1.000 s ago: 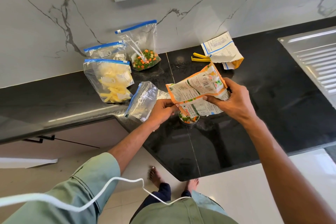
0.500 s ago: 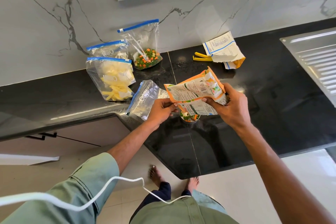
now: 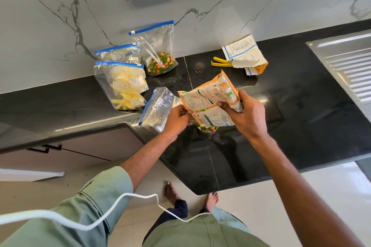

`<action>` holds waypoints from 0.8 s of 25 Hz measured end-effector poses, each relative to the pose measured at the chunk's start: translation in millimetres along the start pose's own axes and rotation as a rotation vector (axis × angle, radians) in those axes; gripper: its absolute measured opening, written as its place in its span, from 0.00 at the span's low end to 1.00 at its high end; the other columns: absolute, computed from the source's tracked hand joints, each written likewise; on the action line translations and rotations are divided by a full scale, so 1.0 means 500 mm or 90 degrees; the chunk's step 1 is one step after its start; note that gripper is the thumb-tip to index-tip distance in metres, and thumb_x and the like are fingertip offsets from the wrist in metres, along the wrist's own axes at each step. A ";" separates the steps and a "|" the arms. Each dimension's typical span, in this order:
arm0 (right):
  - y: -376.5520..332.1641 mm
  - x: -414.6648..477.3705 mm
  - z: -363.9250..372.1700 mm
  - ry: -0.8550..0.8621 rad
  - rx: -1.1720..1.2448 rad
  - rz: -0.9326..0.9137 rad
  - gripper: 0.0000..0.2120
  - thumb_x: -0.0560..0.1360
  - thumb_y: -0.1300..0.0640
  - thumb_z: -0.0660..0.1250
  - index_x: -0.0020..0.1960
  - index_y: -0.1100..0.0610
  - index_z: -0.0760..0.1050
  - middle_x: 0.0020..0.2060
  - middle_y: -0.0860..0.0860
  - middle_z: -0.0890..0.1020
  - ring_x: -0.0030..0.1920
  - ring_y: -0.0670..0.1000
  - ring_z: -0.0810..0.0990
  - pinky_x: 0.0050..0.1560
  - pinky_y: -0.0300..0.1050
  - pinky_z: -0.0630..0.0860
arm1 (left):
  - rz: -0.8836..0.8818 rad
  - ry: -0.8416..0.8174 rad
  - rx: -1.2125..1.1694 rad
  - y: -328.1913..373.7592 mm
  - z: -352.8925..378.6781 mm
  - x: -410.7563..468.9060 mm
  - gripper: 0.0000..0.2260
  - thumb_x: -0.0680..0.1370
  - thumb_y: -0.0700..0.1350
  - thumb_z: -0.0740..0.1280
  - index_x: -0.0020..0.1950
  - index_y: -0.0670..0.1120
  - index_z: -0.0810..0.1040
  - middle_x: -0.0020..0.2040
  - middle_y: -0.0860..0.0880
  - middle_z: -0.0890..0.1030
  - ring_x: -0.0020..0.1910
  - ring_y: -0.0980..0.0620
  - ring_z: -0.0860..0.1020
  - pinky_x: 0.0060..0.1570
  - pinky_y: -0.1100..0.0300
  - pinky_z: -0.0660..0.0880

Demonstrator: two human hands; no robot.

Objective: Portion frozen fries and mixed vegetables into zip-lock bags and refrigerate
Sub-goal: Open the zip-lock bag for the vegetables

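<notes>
My right hand [image 3: 246, 115] grips an orange and white mixed-vegetable packet [image 3: 208, 96], tipped mouth-down over a small steel cup [image 3: 207, 129] holding peas and carrot pieces. My left hand [image 3: 177, 119] pinches the packet's lower left edge beside the cup. An empty zip-lock bag [image 3: 158, 107] lies just left of that hand. Further back stand a zip-lock bag of fries [image 3: 122, 86], a second bag [image 3: 118, 54] behind it, and a zip-lock bag with mixed vegetables [image 3: 158, 50] against the wall.
On the black counter [image 3: 291, 126], an opened fries packet [image 3: 246, 55] and a yellow clip [image 3: 220, 61] lie at the back. The steel sink drainboard [image 3: 349, 62] is at the right. The counter corner juts toward my bare feet; a white cable hangs across my chest.
The packet has tilted further down over the cup, and both hands have shifted slightly on it. The bags on the counter have not moved.
</notes>
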State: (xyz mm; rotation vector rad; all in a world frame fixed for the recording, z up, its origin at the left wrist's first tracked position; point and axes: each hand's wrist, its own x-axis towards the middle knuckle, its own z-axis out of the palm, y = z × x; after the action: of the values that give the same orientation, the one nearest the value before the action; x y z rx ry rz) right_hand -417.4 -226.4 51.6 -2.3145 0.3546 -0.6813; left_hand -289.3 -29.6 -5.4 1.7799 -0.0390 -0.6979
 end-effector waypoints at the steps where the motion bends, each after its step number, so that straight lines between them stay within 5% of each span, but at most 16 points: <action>1: 0.000 0.001 0.001 -0.001 -0.006 -0.002 0.19 0.76 0.44 0.76 0.58 0.57 0.81 0.54 0.50 0.88 0.47 0.47 0.85 0.40 0.29 0.72 | -0.001 0.005 -0.002 -0.002 0.004 0.000 0.09 0.84 0.41 0.65 0.64 0.44 0.76 0.58 0.48 0.85 0.52 0.53 0.86 0.51 0.54 0.84; 4: -0.006 0.009 0.003 -0.032 -0.016 -0.035 0.20 0.77 0.43 0.74 0.60 0.57 0.80 0.55 0.51 0.87 0.48 0.47 0.85 0.42 0.29 0.71 | 0.009 0.028 0.020 -0.001 0.013 -0.002 0.08 0.85 0.43 0.64 0.64 0.46 0.75 0.57 0.48 0.84 0.49 0.54 0.86 0.48 0.58 0.84; 9: -0.004 0.013 0.003 -0.069 -0.077 -0.113 0.25 0.79 0.37 0.63 0.60 0.58 0.77 0.55 0.54 0.87 0.48 0.55 0.87 0.39 0.44 0.81 | 0.018 0.081 0.033 -0.005 0.022 -0.006 0.06 0.84 0.43 0.65 0.60 0.47 0.76 0.55 0.49 0.85 0.48 0.54 0.86 0.49 0.55 0.84; 12: -0.002 0.011 0.006 -0.031 -0.136 -0.136 0.22 0.81 0.39 0.63 0.59 0.58 0.77 0.50 0.55 0.88 0.40 0.55 0.86 0.32 0.36 0.70 | 0.109 0.135 0.107 -0.010 0.026 -0.014 0.04 0.84 0.44 0.66 0.57 0.52 0.75 0.52 0.56 0.84 0.50 0.57 0.85 0.49 0.56 0.83; 16: -0.006 0.008 -0.001 -0.019 -0.159 -0.134 0.22 0.81 0.39 0.64 0.56 0.59 0.77 0.45 0.55 0.88 0.34 0.55 0.84 0.31 0.31 0.58 | 0.069 0.143 0.064 -0.013 0.026 -0.017 0.04 0.84 0.43 0.66 0.56 0.51 0.76 0.52 0.53 0.85 0.46 0.54 0.85 0.46 0.54 0.84; 20: -0.003 0.004 0.006 -0.022 -0.133 -0.095 0.23 0.80 0.39 0.65 0.57 0.60 0.76 0.48 0.57 0.88 0.36 0.57 0.86 0.29 0.38 0.71 | 0.057 0.105 -0.034 -0.007 0.037 -0.031 0.05 0.85 0.41 0.64 0.59 0.46 0.77 0.50 0.48 0.86 0.44 0.52 0.86 0.40 0.60 0.82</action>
State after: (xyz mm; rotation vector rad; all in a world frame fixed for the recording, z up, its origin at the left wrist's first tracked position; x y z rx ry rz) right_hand -413.8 -224.7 51.3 -2.5685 0.2502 -0.7046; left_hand -311.6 -38.7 -4.8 1.7680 0.0111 -0.4831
